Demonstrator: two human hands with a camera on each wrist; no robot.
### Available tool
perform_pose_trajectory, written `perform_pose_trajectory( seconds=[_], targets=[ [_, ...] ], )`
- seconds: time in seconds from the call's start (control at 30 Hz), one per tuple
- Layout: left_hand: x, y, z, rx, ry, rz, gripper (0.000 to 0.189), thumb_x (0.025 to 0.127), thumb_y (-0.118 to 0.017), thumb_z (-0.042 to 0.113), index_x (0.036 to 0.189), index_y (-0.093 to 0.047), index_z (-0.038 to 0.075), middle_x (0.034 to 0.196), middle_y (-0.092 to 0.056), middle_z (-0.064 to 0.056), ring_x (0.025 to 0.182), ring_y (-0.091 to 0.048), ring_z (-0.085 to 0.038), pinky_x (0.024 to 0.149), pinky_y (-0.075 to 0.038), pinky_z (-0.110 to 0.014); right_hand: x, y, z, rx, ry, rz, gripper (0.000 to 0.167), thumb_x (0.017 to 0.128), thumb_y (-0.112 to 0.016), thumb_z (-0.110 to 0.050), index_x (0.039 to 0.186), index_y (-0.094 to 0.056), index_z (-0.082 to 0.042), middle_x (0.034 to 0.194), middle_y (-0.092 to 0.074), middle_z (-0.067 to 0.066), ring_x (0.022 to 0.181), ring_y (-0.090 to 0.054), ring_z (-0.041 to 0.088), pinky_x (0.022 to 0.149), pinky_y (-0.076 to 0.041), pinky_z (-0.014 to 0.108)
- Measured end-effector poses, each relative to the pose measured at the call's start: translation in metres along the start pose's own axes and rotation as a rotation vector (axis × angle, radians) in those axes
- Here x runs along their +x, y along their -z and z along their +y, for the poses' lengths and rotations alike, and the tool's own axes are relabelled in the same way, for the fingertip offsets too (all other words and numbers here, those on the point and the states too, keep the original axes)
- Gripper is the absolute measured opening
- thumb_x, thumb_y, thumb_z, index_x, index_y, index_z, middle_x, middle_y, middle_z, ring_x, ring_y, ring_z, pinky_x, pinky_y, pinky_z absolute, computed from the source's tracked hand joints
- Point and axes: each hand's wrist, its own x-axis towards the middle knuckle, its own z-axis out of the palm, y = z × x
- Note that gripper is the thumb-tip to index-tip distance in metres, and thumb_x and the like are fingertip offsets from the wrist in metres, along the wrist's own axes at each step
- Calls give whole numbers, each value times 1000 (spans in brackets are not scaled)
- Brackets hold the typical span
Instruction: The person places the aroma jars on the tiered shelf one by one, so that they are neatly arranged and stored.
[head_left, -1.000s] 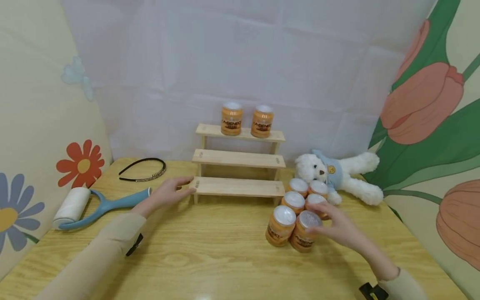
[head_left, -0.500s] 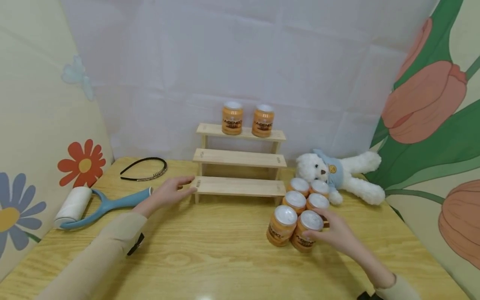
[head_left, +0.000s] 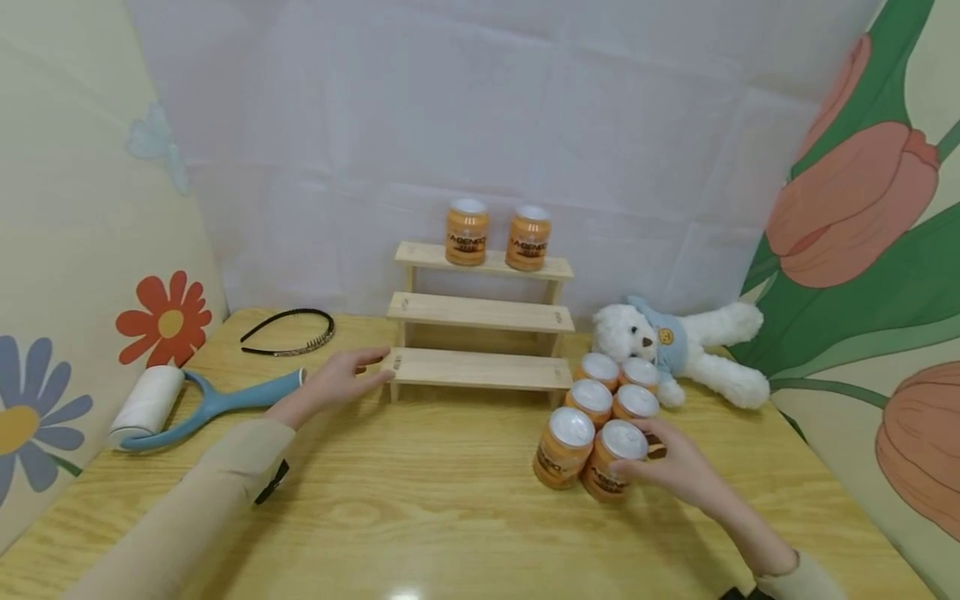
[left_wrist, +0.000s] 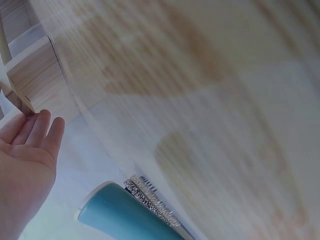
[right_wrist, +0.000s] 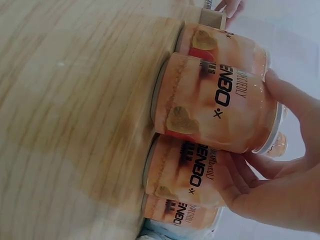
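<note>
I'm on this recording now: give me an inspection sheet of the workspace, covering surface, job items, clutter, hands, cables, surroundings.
Surface: wood-grain table, light glare at the near edge.
Job items: three-tier wooden rack; two orange cans upright on top; six more cans clustered on the table by its right end.
Clutter: blue-handled lint roller and black headband, left; white plush bear lying beyond the cluster, right.
Left hand: fingertips at the rack's lowest tier, left end.
Right hand: holds the front-right can.
Cables: nothing seen.
Surroundings: pale cloth behind; painted flowers both sides.
</note>
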Motion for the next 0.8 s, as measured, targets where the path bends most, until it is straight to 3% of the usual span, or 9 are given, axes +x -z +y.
perform_pose_trajectory(
  seconds=[0.17, 0.53, 0.8],
  targets=[
    [1, 0, 1, -7, -4, 2, 63, 95, -54, 37, 141, -37, -4, 143, -40, -24, 128, -41, -42, 106, -39, -53, -2, 0, 2, 49, -36, 10, 57, 79, -75, -31, 127, -53, -8, 122, -57, 12, 101, -57, 20, 78, -52, 30],
    [0, -1, -1, 0, -22, 9, 62, 95, -54, 35, 139, -39, -5, 142, -41, -24, 127, -43, -42, 104, -41, -53, -10, 18, -15, 95, -92, 37, 66, 81, -73, -32, 134, -44, -4, 130, -49, 20, 107, -57, 29, 77, -55, 34],
    [-1, -2, 0, -1, -19, 19, 62, 95, -55, 37, 139, -40, -4, 142, -42, -23, 127, -43, -41, 104, -41, -52, -7, 34, -34, 160, -29, 3, 58, 87, -67, -27, 134, -43, -4, 120, -52, 18, 96, -59, 19, 75, -55, 32]
  ],
)
